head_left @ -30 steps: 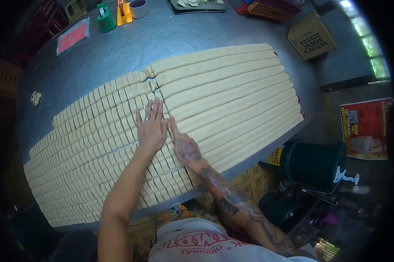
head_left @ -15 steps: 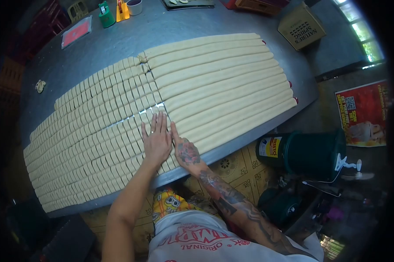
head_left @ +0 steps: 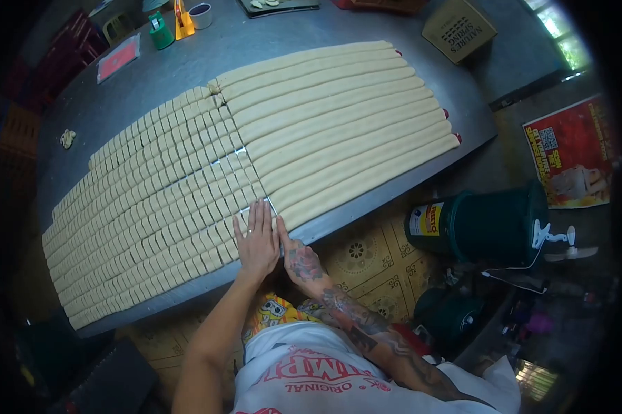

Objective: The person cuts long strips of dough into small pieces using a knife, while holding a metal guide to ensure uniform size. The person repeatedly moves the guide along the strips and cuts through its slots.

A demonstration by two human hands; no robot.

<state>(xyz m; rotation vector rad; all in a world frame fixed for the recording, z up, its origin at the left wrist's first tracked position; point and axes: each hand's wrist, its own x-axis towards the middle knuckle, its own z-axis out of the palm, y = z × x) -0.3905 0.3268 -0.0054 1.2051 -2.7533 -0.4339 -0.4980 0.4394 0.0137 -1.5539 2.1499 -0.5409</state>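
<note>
Long ropes of pale dough (head_left: 338,131) lie side by side across the table. To their left, rows of short cut dough pieces (head_left: 145,186) are separated by narrow slits. My left hand (head_left: 258,241) lies flat on the near rows of pieces, fingers stretched toward the far side. Right beside it, my right hand (head_left: 301,261) is closed at the near ends of the cut line, its index finger pointing forward. What its fingers grip is hidden beneath the hand. A thin shiny strip shows just ahead of both hands.
The grey metal table (head_left: 180,69) bears a green scale-like object (head_left: 160,33), a cup (head_left: 200,15), a red packet (head_left: 118,59) and a dough scrap (head_left: 67,139). A cardboard box (head_left: 459,31) stands at the far right. Below the right edge is a dark green bucket (head_left: 494,224).
Both hands have moved toward me along the cut line, closer to the table's near edge. The head view has shifted slightly.
</note>
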